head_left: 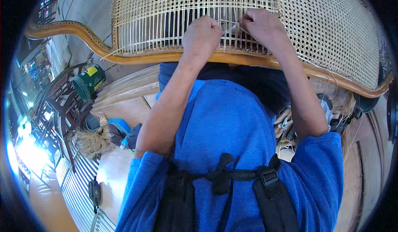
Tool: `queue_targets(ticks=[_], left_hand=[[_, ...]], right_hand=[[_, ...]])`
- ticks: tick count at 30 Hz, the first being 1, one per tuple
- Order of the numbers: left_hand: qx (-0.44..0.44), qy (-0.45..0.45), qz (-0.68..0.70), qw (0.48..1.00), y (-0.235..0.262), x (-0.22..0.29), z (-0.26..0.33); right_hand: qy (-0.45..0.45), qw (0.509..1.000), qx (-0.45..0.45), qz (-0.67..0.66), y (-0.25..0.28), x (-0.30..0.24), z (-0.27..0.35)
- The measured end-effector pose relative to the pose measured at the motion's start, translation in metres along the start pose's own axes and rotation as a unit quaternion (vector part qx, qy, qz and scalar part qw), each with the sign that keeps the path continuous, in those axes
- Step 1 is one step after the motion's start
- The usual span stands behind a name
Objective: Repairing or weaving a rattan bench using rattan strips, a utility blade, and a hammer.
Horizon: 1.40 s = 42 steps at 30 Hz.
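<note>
A curved wooden frame [145, 59], honey-brown, lies across my lap with pale woven cane stretched inside it. On its right the cane panel [327, 33] has a dense pattern of small holes; the left part of the weave [145, 22] is more open, with upright strands and fewer cross strands. My left hand [202, 39] is closed in a pinch over the open strands near the frame's front rail. My right hand [263, 28] is closed too, a little to the right. A thin cane strand [226, 22] runs between their fingertips, which are partly hidden.
Dark wooden chair frames [62, 103] and a green container [89, 82] stand at the left. Below them are a bundle of tan fibre [95, 141] and a dark object [95, 194]. Loose cane ends [331, 76] hang off the frame at right.
</note>
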<state>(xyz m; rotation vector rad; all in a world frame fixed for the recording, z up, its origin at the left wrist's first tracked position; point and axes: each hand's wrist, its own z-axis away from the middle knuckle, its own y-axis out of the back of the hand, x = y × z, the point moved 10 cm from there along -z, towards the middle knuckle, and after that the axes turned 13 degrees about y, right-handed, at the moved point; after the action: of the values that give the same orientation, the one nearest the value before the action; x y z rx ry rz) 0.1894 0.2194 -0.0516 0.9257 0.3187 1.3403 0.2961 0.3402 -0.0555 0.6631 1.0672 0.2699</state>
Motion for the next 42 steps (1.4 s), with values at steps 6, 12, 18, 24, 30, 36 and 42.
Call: queue_targets(ticks=[6,12,18,24,30,36,42], left_hand=[[0.143,-0.097,-0.058,0.983,0.009,0.017,0.015],[0.149,-0.113,-0.169,0.968,0.021,0.023,0.022],[0.089,-0.047,-0.162,0.982,0.018,0.012,0.001],[0.08,0.007,-0.064,0.995,0.016,-0.004,-0.001],[0.199,-0.075,-0.081,0.974,0.021,0.015,0.022],[0.177,-0.142,-0.108,0.968,0.03,0.014,0.022],[0.124,-0.067,-0.19,0.972,0.023,0.011,0.012]], right_hand=[[0.018,0.998,0.051,0.036,-0.006,0.0,-0.005],[-0.063,0.997,-0.044,-0.025,-0.005,0.002,-0.001],[-0.014,1.0,-0.002,0.009,-0.007,0.01,-0.006],[-0.009,1.0,0.002,-0.001,-0.003,0.001,-0.003],[-0.039,0.999,-0.007,-0.005,-0.011,0.005,-0.004],[-0.035,0.998,0.037,0.037,-0.008,0.002,-0.003],[-0.059,0.997,-0.035,0.023,-0.007,0.004,0.0]])
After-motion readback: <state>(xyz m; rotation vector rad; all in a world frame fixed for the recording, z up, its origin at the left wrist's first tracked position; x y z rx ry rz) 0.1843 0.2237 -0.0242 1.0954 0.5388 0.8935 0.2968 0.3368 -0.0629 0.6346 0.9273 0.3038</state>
